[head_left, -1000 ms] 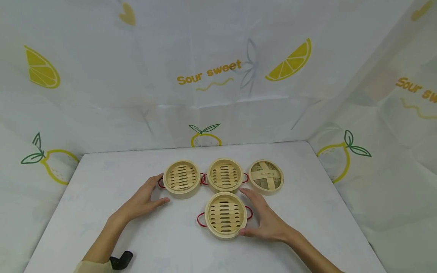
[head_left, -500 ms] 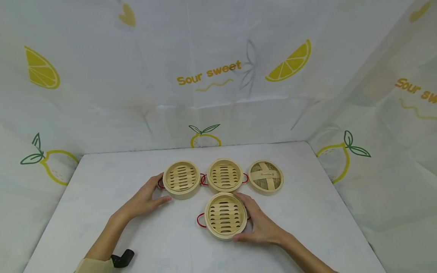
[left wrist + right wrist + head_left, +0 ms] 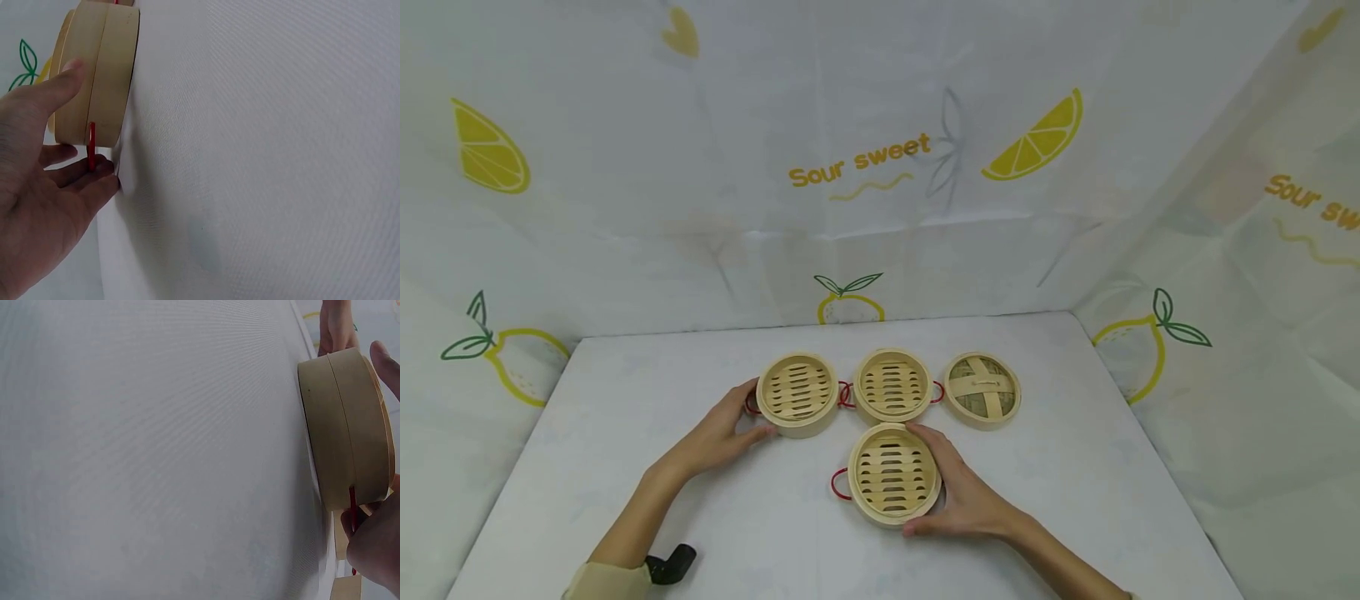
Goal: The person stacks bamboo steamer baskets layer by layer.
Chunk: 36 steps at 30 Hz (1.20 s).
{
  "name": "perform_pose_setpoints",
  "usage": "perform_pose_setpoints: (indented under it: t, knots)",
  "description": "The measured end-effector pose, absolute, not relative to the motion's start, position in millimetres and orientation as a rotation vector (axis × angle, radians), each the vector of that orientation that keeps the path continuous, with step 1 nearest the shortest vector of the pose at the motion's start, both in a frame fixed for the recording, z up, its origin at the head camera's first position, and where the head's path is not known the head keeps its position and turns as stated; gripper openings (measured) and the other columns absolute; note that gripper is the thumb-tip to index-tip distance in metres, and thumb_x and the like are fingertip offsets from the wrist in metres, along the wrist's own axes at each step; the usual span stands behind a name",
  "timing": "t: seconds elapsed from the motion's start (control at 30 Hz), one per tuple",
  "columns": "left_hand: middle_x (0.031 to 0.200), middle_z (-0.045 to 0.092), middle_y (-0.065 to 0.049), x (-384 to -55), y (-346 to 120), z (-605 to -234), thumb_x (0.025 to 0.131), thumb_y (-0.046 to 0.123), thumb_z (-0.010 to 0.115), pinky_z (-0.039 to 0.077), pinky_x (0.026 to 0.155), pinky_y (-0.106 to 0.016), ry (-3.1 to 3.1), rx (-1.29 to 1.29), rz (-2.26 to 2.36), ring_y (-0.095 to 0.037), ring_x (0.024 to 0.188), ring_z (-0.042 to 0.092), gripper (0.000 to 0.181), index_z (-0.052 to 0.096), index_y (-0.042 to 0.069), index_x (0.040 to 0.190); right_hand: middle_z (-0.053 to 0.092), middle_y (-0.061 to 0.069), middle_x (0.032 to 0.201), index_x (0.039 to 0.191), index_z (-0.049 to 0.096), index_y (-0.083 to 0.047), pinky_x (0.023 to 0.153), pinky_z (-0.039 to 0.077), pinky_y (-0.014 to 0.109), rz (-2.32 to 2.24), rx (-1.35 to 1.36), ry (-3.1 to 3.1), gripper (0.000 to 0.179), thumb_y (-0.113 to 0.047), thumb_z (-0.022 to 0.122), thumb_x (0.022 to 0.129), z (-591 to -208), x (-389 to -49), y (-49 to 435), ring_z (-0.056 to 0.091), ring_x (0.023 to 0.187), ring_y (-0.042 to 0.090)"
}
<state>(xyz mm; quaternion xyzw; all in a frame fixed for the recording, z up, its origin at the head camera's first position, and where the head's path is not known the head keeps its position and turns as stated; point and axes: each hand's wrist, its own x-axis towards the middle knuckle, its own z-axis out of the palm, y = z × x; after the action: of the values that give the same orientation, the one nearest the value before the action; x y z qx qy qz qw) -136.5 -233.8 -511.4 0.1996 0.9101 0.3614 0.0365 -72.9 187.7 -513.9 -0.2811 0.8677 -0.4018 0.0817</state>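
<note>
Three round bamboo steamer baskets with slatted bottoms and red cord handles are on the table. My left hand (image 3: 718,437) curves round the near left side of the left steamer basket (image 3: 797,429), thumb in front. In the left wrist view the thumb (image 3: 70,75) lies at its side wall and the fingers bend by its red handle (image 3: 92,147). The front steamer basket (image 3: 880,518) is gripped at its right side by my right hand (image 3: 966,492), fingers behind and thumb at the front. That hand hides its right handle in the head view.
Behind the front basket stands the middle steamer basket (image 3: 893,357), its handle overlapping the left one's. A woven bamboo lid (image 3: 983,390) lies to its right. White sheeting (image 3: 880,242) printed with lemons rises behind the white table (image 3: 1097,492).
My right hand has moved left, and its fingers and thumb have come round the front basket. My left thumb has shifted slightly nearer the left basket. The baskets have stayed in place.
</note>
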Motion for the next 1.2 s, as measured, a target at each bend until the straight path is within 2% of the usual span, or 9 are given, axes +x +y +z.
perform_pose_setpoints:
  t: [0.2,0.4,0.53,0.83,1.2]
  knots:
    - [0.137,0.063,-0.013,-136,-232,-512,0.101,0.030,0.080,0.053,0.106,-0.052,2.789,0.639,1.122,-0.024,0.122,0.058,0.084,0.036,-0.008,0.162,0.037,0.000,0.170,0.172,0.024,-0.016,0.130,0.041,0.051,-1.210,-0.819,2.603,0.139,-0.047,0.106,0.063,-513,-70,185,0.040,0.158,0.023]
    - [0.145,0.062,-0.024,-134,-231,-511,0.098,0.031,0.083,0.056,0.105,-0.055,2.833,0.580,1.105,-0.035,0.130,0.061,0.086,0.039,-0.010,0.159,0.037,0.003,0.169,0.171,0.024,-0.015,0.131,0.041,0.047,-1.217,-0.855,2.627,0.139,-0.050,0.105,0.064,-518,-69,182,0.040,0.157,0.025]
    - [0.143,0.063,-0.024,-135,-230,-509,0.096,0.033,0.085,0.055,0.102,-0.052,2.846,0.552,1.104,-0.033,0.126,0.062,0.086,0.042,-0.010,0.157,0.038,0.002,0.168,0.170,0.025,-0.016,0.131,0.041,0.046,-1.233,-0.842,2.625,0.137,-0.050,0.105,0.064,-518,-69,180,0.041,0.157,0.024]
    - [0.149,0.060,-0.029,-136,-232,-509,0.097,0.033,0.084,0.053,0.112,-0.064,2.824,0.508,1.112,-0.046,0.140,0.058,0.083,0.045,-0.009,0.156,0.042,0.003,0.166,0.167,0.030,-0.017,0.131,0.041,0.042,-1.274,-0.828,2.634,0.131,-0.051,0.105,0.065,-520,-69,178,0.045,0.154,0.027]
    - [0.144,0.063,-0.025,-136,-231,-511,0.096,0.033,0.086,0.054,0.110,-0.061,2.818,0.492,1.151,-0.041,0.135,0.061,0.081,0.048,-0.008,0.155,0.043,0.002,0.166,0.167,0.032,-0.017,0.132,0.039,0.037,-1.316,-0.854,2.619,0.132,-0.050,0.106,0.064,-518,-68,177,0.044,0.155,0.024]
